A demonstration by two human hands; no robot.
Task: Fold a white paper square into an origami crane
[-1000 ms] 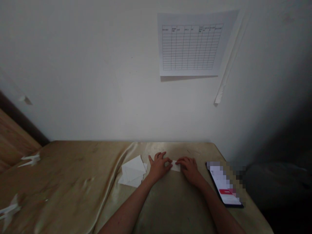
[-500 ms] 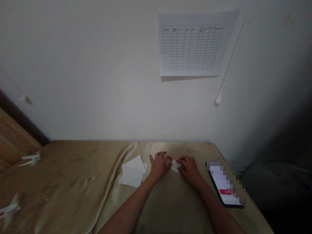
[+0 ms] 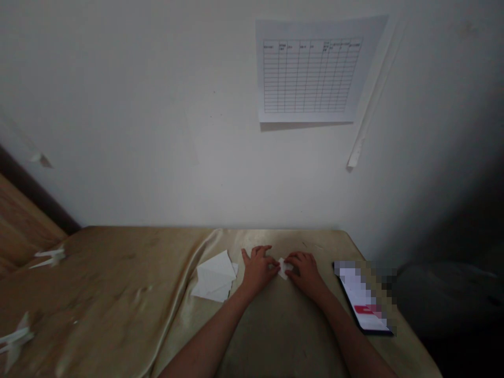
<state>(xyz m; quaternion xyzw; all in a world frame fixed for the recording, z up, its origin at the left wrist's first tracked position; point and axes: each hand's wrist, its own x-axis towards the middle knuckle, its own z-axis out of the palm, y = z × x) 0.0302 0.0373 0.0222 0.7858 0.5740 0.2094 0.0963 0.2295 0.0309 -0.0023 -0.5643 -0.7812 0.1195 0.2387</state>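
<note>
A small folded piece of white paper (image 3: pixel 282 269) lies between my two hands on the cloth-covered table. My left hand (image 3: pixel 259 266) pinches its left edge with thumb and forefinger, the other fingers spread upward. From the other side, my right hand (image 3: pixel 304 269) has its thumb and curled fingers closed on the right edge. The fingertips hide part of the paper, so its exact folds cannot be made out. Left of my left hand sit several loose white paper sheets (image 3: pixel 214 278), overlapping in a pile.
A phone (image 3: pixel 364 302) with a lit screen lies to the right. Folded white paper figures (image 3: pixel 18 338) rest at the far left. The gold tablecloth (image 3: pixel 118 294) has a raised crease. Behind stands a wall with a printed table sheet (image 3: pixel 309 73) on it.
My left fingertips have shifted slightly right along the small paper, toward my right hand, and less of the paper shows between them. The pile and phone have not moved.
</note>
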